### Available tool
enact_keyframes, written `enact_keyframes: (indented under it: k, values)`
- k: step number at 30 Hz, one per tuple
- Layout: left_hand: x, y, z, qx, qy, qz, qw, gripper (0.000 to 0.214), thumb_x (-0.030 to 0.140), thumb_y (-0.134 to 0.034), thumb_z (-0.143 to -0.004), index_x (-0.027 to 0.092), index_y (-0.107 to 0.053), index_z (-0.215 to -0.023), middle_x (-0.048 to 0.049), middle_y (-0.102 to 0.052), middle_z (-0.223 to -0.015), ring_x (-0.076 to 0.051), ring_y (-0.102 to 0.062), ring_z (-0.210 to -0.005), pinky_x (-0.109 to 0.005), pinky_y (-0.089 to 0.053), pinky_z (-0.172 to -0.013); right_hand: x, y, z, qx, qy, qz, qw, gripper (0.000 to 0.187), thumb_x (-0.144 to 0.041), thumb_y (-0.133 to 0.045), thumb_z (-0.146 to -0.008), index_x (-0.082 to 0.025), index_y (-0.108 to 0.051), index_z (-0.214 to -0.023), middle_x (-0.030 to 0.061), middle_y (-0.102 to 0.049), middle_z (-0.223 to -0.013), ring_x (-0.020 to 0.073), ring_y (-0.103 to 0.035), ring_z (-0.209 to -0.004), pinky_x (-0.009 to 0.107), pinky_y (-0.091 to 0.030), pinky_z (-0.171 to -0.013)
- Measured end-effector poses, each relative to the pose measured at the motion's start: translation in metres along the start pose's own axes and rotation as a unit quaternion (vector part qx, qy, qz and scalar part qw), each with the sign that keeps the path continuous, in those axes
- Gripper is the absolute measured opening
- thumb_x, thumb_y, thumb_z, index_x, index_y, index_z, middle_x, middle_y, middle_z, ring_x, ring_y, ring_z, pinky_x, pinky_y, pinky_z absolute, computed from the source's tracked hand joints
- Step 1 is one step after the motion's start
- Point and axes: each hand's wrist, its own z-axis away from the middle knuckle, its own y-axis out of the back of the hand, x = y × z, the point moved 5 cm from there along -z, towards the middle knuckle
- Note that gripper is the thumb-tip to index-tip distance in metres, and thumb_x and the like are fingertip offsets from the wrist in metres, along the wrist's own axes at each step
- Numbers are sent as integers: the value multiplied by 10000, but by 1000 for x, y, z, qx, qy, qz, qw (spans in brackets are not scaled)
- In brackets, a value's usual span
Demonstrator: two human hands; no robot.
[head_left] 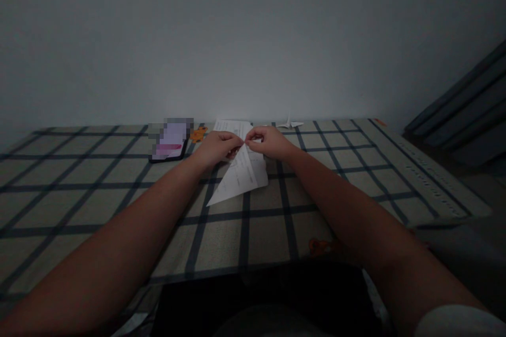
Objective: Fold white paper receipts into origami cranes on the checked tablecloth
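Observation:
A folded sheet of printed paper (242, 175) hangs between my hands, its long pointed corner toward me and to the left. My left hand (217, 148) pinches the paper's upper edge between thumb and fingers. Right beside it, my right hand (267, 141) pinches the same upper part, fingertips nearly touching the left ones. The fingers hide the paper's top. Behind the hands lies another printed sheet (233, 126), partly covered by them. A small folded paper crane (290, 124) rests beyond my right hand.
A phone (171, 139) with a lit, blurred screen is at the left on the checked tablecloth (98, 195). Orange printed figures show on the cloth near it (198, 134) and by the front edge (321, 246). A pale wall (253, 37) rises behind; dark curtain (466, 110) hangs at right.

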Motion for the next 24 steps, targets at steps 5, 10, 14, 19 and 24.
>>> enact_keyframes:
  k: [5, 10, 14, 19, 24]
  values:
    - [8, 3, 4, 20, -17, -25, 999, 240, 395, -665, -710, 160, -666, -661, -4, -549, -548, -118, -495, -502, -240, -380, -483, 8, -2, 2, -19, -68, -106, 992, 256, -382, -663, -767, -152, -672, -879, 35, -647, -810, 134, -544, -731, 271, -428, -690]
    - [7, 3, 6, 23, 14, 12, 1000, 231, 391, -693, -693, 166, -703, -747, -7, -589, -627, -117, -509, -533, -232, -374, -481, 14, 1, 2, -14, -98, -135, 986, 297, -414, -710, -746, -152, -691, -885, 20, -641, -814, 111, -508, -683, 249, -392, -628]
    - [1, 1, 4, 5, 36, 40, 999, 247, 402, -719, -691, 171, -712, -776, -9, -612, -678, -102, -500, -546, -229, -394, -507, 15, 2, 2, -7, -100, -155, 983, 263, -380, -719, -739, -153, -691, -869, 20, -639, -805, 110, -509, -681, 250, -388, -622]
    - [2, 2, 1, 7, 8, 12, 1000, 237, 396, -709, -707, 167, -718, -768, -13, -600, -662, -107, -501, -556, -231, -391, -506, 17, 1, 3, -24, -113, -152, 982, 311, -420, -704, -755, -148, -699, -905, 23, -639, -811, 109, -509, -671, 252, -390, -619]
    - [3, 2, 1, 8, -4, -4, 1000, 227, 395, -695, -709, 169, -699, -737, 5, -558, -618, -105, -476, -528, -232, -375, -489, 15, 1, 3, -35, -95, -142, 985, 309, -424, -697, -760, -144, -704, -890, 38, -663, -870, 120, -541, -741, 252, -413, -669]
